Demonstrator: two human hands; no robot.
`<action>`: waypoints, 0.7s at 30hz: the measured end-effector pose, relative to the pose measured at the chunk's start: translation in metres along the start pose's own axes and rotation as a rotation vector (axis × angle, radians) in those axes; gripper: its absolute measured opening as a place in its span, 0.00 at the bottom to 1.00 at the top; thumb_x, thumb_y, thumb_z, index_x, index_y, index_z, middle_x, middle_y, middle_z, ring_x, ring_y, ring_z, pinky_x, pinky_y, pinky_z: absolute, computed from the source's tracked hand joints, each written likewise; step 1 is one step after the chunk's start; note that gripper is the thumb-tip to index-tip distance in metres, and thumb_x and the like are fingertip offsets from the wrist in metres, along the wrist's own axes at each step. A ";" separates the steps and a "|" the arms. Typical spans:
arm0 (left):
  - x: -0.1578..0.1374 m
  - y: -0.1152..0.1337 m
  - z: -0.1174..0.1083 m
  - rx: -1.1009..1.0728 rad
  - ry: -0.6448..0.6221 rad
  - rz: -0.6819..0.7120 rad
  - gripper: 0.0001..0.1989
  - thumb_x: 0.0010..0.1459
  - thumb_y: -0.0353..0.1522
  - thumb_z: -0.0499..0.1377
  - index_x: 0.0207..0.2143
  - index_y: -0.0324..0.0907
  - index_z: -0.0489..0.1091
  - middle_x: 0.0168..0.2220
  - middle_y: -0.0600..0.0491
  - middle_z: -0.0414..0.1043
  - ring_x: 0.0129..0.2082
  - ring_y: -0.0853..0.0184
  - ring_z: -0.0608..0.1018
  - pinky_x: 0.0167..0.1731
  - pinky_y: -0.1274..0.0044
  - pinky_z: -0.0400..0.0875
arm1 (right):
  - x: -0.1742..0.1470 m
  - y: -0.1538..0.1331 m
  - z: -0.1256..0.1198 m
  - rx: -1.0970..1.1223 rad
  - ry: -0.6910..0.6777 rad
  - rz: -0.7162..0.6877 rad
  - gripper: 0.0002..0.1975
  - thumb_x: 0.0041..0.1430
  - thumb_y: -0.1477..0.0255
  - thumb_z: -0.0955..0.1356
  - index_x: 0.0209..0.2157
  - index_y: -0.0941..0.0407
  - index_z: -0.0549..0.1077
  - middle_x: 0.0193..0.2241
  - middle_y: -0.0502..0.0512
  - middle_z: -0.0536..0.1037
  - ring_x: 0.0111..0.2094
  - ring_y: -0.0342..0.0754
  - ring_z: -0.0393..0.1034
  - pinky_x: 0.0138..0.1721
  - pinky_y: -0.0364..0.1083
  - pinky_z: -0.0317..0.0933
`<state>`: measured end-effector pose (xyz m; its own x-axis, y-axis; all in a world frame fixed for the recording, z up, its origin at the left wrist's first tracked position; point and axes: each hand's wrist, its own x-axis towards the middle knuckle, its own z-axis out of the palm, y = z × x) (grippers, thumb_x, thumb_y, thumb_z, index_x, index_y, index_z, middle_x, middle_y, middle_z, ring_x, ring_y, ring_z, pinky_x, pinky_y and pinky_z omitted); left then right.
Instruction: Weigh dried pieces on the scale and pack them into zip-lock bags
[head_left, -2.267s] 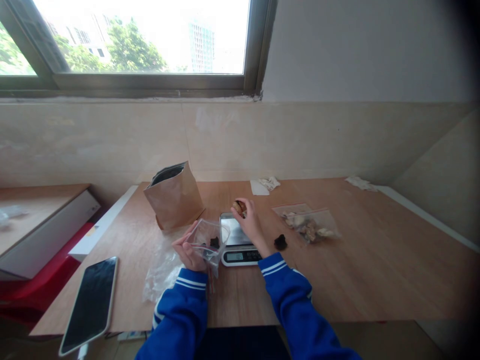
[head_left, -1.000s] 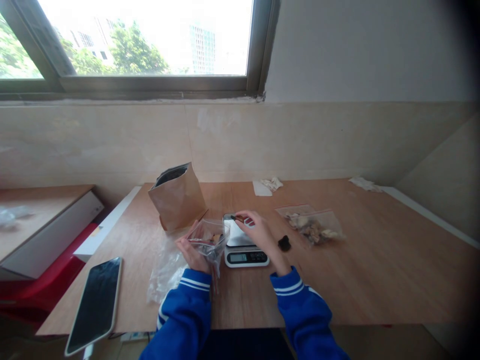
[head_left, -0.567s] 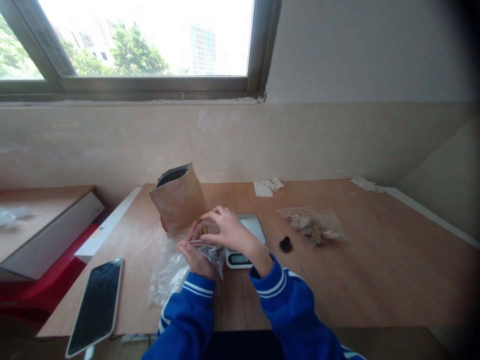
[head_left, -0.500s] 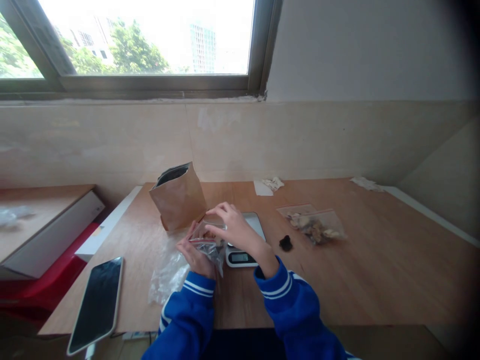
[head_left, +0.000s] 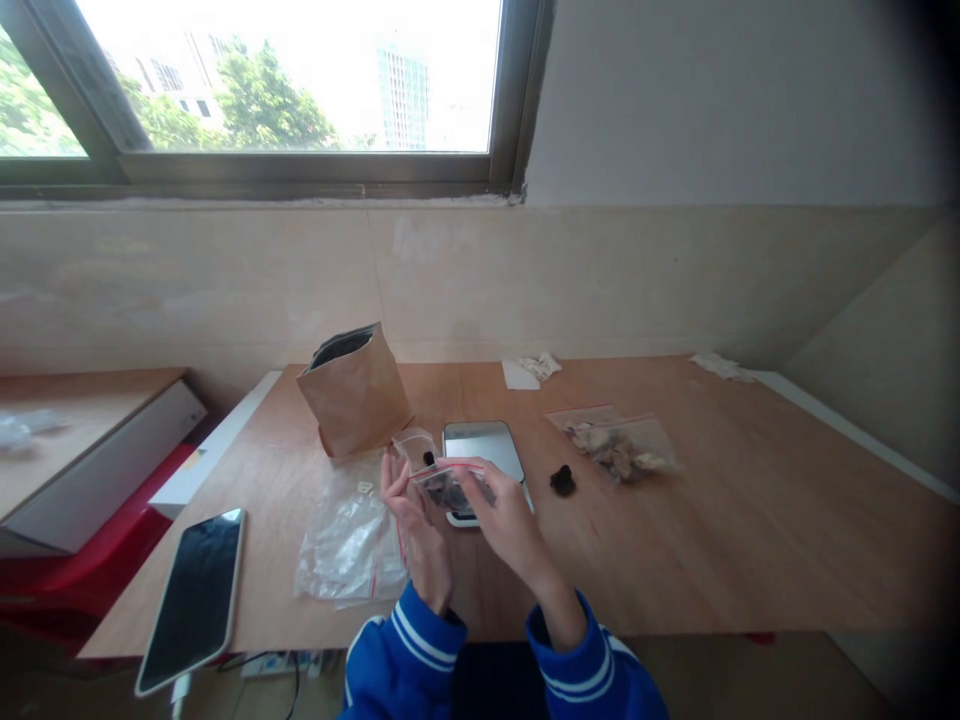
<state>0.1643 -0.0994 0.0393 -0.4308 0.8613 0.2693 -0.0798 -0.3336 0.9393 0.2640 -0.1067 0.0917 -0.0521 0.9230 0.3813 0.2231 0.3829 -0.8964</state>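
Note:
Between my two hands is a small clear zip bag (head_left: 444, 492) with a red seal line and dark pieces inside. My left hand (head_left: 415, 520) grips its left end, fingers closed on the edge. At the other end, my right hand (head_left: 504, 510) pinches the seal with thumb and fingers. Behind the bag lies a white kitchen scale (head_left: 484, 445) with a shiny plate, its front partly hidden by the bag and hand. A clear container (head_left: 414, 443) with something dark by it shows just beyond my left fingertips. One dark dried piece (head_left: 562, 481) lies right of the scale.
A brown paper pouch (head_left: 356, 395) stands open at the back left. Empty clear bags (head_left: 349, 550) lie left of my hands, and a phone (head_left: 193, 595) on a cable lies at the left edge. Filled zip bags (head_left: 619, 447) rest on the right, with crumpled tissue (head_left: 541, 366) behind.
Both hands have shifted right and brought the zip bag in front of the scale. My right hand has come down from above the bag onto its seal, uncovering the scale's plate.

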 end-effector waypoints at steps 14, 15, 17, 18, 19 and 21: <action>0.011 0.001 -0.014 0.044 -0.060 -0.132 0.17 0.54 0.44 0.59 0.35 0.39 0.70 0.24 0.55 0.74 0.14 0.77 0.67 0.13 0.84 0.61 | -0.037 0.045 -0.053 0.082 0.035 0.229 0.24 0.62 0.54 0.61 0.45 0.58 0.77 0.39 0.61 0.81 0.43 0.55 0.75 0.47 0.52 0.66; 0.011 -0.002 -0.015 0.047 -0.046 -0.120 0.17 0.54 0.44 0.59 0.36 0.39 0.71 0.25 0.54 0.75 0.14 0.77 0.66 0.12 0.84 0.61 | -0.037 0.047 -0.055 0.079 0.016 0.233 0.24 0.61 0.54 0.62 0.45 0.57 0.77 0.38 0.60 0.81 0.42 0.55 0.75 0.46 0.51 0.66; 0.010 -0.005 -0.018 0.042 -0.069 -0.119 0.17 0.54 0.44 0.59 0.37 0.39 0.71 0.27 0.53 0.76 0.14 0.76 0.68 0.12 0.84 0.62 | -0.036 0.048 -0.058 0.070 0.044 0.235 0.22 0.60 0.55 0.64 0.43 0.57 0.78 0.37 0.59 0.81 0.40 0.55 0.76 0.44 0.50 0.66; 0.010 -0.006 -0.019 0.038 -0.107 -0.122 0.17 0.54 0.44 0.59 0.37 0.39 0.71 0.28 0.52 0.77 0.16 0.75 0.70 0.13 0.83 0.64 | -0.035 0.047 -0.059 0.061 0.078 0.233 0.21 0.59 0.55 0.65 0.41 0.57 0.78 0.36 0.59 0.82 0.40 0.54 0.76 0.43 0.50 0.66; 0.009 -0.006 -0.020 0.036 -0.161 -0.122 0.17 0.55 0.44 0.59 0.37 0.39 0.71 0.30 0.51 0.78 0.18 0.73 0.72 0.15 0.82 0.67 | -0.035 0.047 -0.060 0.050 0.110 0.231 0.19 0.58 0.56 0.66 0.39 0.57 0.79 0.35 0.58 0.82 0.39 0.54 0.76 0.43 0.49 0.66; 0.007 -0.005 -0.020 0.054 -0.293 -0.102 0.15 0.55 0.42 0.60 0.37 0.40 0.73 0.35 0.48 0.78 0.26 0.69 0.77 0.23 0.80 0.72 | -0.033 0.045 -0.059 0.033 0.148 0.222 0.17 0.56 0.57 0.68 0.36 0.57 0.79 0.34 0.58 0.81 0.38 0.53 0.75 0.42 0.48 0.66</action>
<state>0.1439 -0.0997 0.0322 -0.1455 0.9656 0.2153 -0.0580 -0.2256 0.9725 0.3332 -0.1225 0.0515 0.1378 0.9697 0.2017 0.1815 0.1755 -0.9676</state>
